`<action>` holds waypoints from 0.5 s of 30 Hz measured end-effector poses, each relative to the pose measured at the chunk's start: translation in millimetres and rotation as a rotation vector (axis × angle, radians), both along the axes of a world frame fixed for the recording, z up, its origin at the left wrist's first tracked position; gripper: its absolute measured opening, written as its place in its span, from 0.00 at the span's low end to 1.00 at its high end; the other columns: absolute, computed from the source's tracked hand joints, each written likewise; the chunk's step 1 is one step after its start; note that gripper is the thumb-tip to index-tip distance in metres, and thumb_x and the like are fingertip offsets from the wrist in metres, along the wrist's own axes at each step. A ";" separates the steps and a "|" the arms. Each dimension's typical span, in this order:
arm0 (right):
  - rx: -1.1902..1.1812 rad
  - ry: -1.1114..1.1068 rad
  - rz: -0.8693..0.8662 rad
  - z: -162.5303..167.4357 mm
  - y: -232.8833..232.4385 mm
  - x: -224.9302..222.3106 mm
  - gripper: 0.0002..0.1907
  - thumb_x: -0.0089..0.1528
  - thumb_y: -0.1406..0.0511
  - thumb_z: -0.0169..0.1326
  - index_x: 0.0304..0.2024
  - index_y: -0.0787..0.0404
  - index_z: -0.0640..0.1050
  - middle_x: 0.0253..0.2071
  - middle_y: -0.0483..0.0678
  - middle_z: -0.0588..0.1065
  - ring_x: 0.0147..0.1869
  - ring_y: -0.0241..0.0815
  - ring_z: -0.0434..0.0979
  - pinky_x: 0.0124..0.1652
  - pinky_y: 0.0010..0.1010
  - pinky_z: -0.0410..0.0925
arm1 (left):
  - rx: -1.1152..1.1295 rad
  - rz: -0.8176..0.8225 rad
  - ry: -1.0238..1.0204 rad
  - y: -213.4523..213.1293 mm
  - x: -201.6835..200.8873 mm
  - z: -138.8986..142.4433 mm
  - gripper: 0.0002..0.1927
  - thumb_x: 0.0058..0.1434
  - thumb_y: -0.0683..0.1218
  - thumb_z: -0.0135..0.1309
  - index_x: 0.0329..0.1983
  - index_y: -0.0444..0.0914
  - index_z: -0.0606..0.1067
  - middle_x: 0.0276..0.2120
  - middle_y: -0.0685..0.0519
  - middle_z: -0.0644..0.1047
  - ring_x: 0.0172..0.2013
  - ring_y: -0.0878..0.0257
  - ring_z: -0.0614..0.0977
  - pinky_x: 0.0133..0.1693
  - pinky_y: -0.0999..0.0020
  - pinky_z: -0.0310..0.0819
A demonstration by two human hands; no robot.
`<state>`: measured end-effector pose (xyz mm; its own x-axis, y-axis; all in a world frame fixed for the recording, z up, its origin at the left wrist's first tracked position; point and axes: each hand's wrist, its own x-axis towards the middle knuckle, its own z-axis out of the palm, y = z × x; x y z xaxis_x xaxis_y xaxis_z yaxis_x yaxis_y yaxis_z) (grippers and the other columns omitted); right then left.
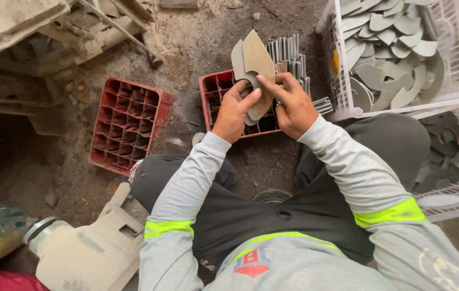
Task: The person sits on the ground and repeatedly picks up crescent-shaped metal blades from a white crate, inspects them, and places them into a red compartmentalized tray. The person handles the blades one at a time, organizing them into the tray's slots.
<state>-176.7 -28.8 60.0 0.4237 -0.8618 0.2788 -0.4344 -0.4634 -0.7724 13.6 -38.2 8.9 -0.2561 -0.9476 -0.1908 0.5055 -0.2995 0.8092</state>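
My left hand [235, 110] and my right hand [293, 105] together hold a small stack of flat, curved metal blades [254, 62], tan and dusty, fanned upright over a red divided crate [211, 89]. The left hand grips the stack's lower edge with the thumb across it. The right index finger presses on the front blade. Behind the hands, several thin grey metal strips [289, 54] stand packed in the crate's far cells.
A second red divided crate [127, 124] stands to the left on the dirt floor. A white plastic basket [458, 81] at the right holds several similar curved blades. Another white basket [456, 188] with darker pieces lies lower right. A dusty machine part [86, 250] sits lower left.
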 end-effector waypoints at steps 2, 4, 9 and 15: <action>0.122 -0.225 -0.004 -4.2 0.0 1.0 0.33 0.58 0.79 0.45 0.67 0.61 0.68 0.59 0.56 0.67 0.61 0.50 0.74 0.60 0.35 0.69 | -0.031 0.002 -0.007 0.0 0.5 -2.6 0.21 0.70 0.43 0.58 0.61 0.28 0.70 0.52 0.48 0.78 0.51 0.65 0.79 0.53 0.69 0.77; 0.366 -0.658 -0.025 -11.0 -0.4 5.2 0.27 0.64 0.74 0.46 0.65 0.58 0.59 0.61 0.51 0.66 0.63 0.40 0.72 0.61 0.30 0.69 | -0.066 -0.003 -0.023 1.8 -1.2 -3.7 0.19 0.70 0.43 0.58 0.59 0.28 0.71 0.50 0.49 0.78 0.48 0.66 0.80 0.50 0.70 0.78; 0.418 -0.491 -0.170 -31.9 -11.8 4.6 0.16 0.74 0.64 0.50 0.60 0.69 0.73 0.49 0.53 0.77 0.51 0.39 0.76 0.51 0.33 0.72 | -0.109 -0.055 -0.147 7.9 -9.0 0.1 0.13 0.75 0.45 0.56 0.51 0.28 0.74 0.42 0.52 0.78 0.41 0.69 0.78 0.43 0.70 0.78; 0.522 -0.863 -0.214 -43.1 -21.5 -15.4 0.15 0.76 0.61 0.45 0.53 0.68 0.73 0.44 0.50 0.79 0.47 0.40 0.82 0.49 0.33 0.78 | -0.082 0.052 -0.185 5.4 -8.4 1.4 0.13 0.70 0.48 0.56 0.43 0.31 0.77 0.35 0.56 0.79 0.33 0.71 0.78 0.36 0.72 0.76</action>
